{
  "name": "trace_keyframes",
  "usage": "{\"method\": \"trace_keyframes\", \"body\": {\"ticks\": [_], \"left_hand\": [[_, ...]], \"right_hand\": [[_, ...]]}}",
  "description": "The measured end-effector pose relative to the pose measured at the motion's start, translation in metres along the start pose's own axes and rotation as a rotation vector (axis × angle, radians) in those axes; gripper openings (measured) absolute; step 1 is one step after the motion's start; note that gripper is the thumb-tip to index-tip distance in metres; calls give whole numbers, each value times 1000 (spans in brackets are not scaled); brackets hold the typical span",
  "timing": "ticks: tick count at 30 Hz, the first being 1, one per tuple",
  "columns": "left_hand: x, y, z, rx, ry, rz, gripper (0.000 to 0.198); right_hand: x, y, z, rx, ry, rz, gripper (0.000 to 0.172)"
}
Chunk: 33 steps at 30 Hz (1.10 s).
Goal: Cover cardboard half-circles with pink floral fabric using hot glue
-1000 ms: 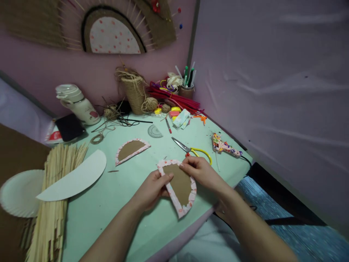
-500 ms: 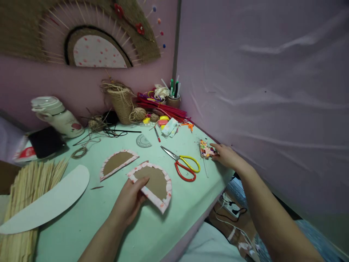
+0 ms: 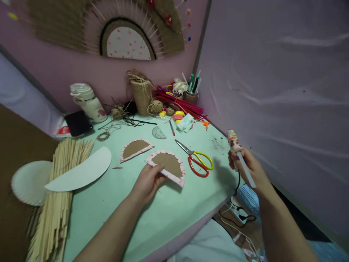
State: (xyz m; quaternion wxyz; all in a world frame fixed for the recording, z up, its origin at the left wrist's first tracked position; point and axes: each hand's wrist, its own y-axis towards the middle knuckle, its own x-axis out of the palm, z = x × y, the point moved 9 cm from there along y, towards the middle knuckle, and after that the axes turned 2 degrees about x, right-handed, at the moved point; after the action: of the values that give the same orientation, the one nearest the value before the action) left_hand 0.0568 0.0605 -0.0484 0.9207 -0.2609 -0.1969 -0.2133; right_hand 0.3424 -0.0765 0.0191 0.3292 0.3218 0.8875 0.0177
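Note:
My left hand [image 3: 148, 181] pinches the straight lower edge of a cardboard half-disc [image 3: 170, 164], brown inside with pink-spotted white fabric folded round its rim. Another such fabric-edged half-disc [image 3: 136, 148] lies flat just beyond it. Over the table's right edge, my right hand [image 3: 249, 165] is wrapped round a colourfully patterned hot glue gun [image 3: 233, 140]. A whitish glue stick [image 3: 246, 169] sticks out of its back end, and a dark cord hangs below. Scissors [image 3: 195, 157] with one yellow and one red handle lie open between my hands.
At left, a white curved paper piece [image 3: 84, 173] rests across a bundle of thin wooden sticks [image 3: 58, 203]. Along the back stand a bottle [image 3: 91, 105], a twine spool [image 3: 141, 96] and a pen cup [image 3: 191, 96]. A protractor [image 3: 159, 133] lies mid-table; a power strip [image 3: 237, 211] is below.
My right hand has lifted the glue gun off the table's right corner and turned it. My left hand still holds the half-disc. The view has swung a little left.

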Motion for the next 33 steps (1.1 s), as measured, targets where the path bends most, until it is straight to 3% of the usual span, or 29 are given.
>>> {"method": "trace_keyframes", "body": {"ticks": [3,6,9,13,17,23,33], "left_hand": [[3,-1,-2,19,0,-32,21],[7,-1,-4,61,38,-66,27],[13,-3,-1,148,174,-108,27],[24,-10,11,293,454,-152,23],[32,-17,18,372,535,-197,23],[32,-18,15,396,608,-201,22],[31,-19,13,366,596,-192,24]], "right_hand": [[35,-20,-38,-41,-58,-76,26],[74,-37,-85,-341,-114,-217,23],[93,-50,-107,-536,-182,-252,28],[104,-55,-110,-596,-282,-263,27],[108,-56,-107,-613,-321,-274,27],[108,-57,-104,-604,-368,-250,30],[109,-56,-106,-557,-418,-252,19]]}}
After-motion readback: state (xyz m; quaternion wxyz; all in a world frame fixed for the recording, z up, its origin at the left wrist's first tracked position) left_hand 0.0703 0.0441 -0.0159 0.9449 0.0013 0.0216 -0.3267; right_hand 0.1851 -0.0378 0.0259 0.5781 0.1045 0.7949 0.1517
